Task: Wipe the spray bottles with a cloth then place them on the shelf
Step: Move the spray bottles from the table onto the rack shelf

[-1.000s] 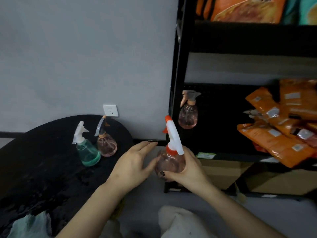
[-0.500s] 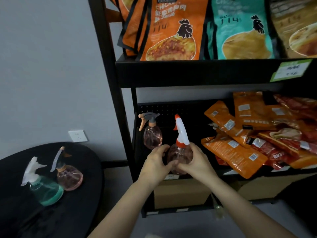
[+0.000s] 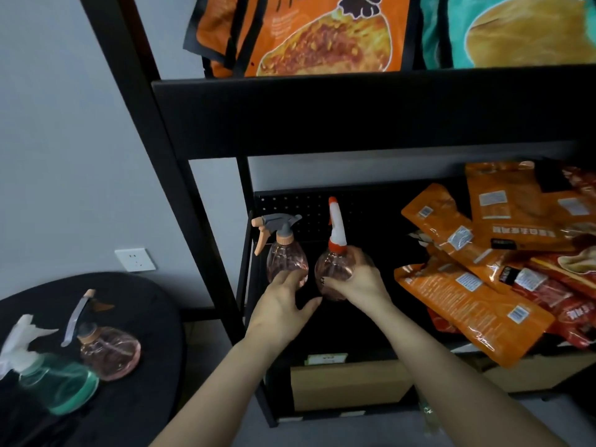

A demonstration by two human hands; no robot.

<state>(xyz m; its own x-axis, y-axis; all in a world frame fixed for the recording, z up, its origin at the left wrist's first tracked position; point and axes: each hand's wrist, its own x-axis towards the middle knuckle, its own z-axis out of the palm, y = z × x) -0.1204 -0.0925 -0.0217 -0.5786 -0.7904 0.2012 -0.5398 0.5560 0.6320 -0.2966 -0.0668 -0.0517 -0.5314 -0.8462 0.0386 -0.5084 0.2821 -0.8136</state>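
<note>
My right hand (image 3: 358, 282) grips a pink spray bottle with a white and orange nozzle (image 3: 335, 262), held upright inside the lower bay of the black shelf (image 3: 354, 114). Just left of it stands a second pink bottle with a grey and orange trigger (image 3: 285, 256). My left hand (image 3: 283, 304) reaches in with straight fingers that touch the base of this second bottle. On the round black table (image 3: 145, 317) at the lower left stand a pink bottle with a grey trigger (image 3: 109, 350) and a green bottle with a white trigger (image 3: 54, 382).
Orange snack packets (image 3: 477, 285) are piled on the right half of the same shelf level. Large orange and teal bags (image 3: 322, 37) hang above. Cardboard boxes (image 3: 348, 385) sit below. A wall socket (image 3: 134, 260) is on the grey wall.
Both hands carried the white-nozzled bottle from above the floor into the shelf bay beside the grey-trigger bottle. My left hand let go of it and now touches the other bottle.
</note>
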